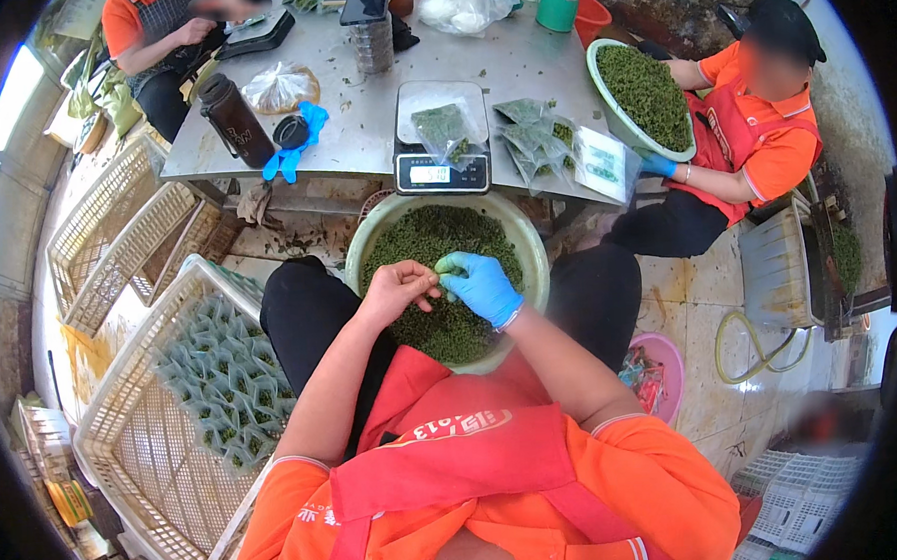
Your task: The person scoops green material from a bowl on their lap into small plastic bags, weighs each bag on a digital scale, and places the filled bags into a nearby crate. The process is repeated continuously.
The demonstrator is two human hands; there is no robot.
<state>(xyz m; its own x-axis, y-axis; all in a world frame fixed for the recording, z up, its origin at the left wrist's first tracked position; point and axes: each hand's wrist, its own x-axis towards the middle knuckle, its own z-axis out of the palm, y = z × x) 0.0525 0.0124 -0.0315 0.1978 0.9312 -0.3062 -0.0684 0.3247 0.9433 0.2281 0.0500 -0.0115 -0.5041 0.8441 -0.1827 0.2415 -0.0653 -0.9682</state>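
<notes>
Table [347, 139] of grey metal spans the upper part of the view, with a scale [442, 174] at its near edge. A basin [534, 251] sits just below that edge, between the seated person's knees, holding a broad heap of berries [392, 244]. It is probably best kept there, close to the lap, so that anything dropped lands back inside.

Both hands meet above the middle of the heap. The right hand [481, 287], in a blue glove, and the bare left hand [399, 290] come together at the fingertips. On the left, thumb and forefinger close in a pinch while the other fingers curl loosely; on the right, the fingers also draw in at the tips. A light green spot shows where they meet, too small to tell whether it is a held piece or a tint on the glove. A light pinch should suit: firm enough to keep hold, gentle enough not to crush, with wrists low and the bare fingertips doing the finer feeling.

The berries form a loose, dark green mass with a grainy surface, ringed by the basin's pale green wall. Each looks like a tiny round bead; stems cannot be made out.
</notes>
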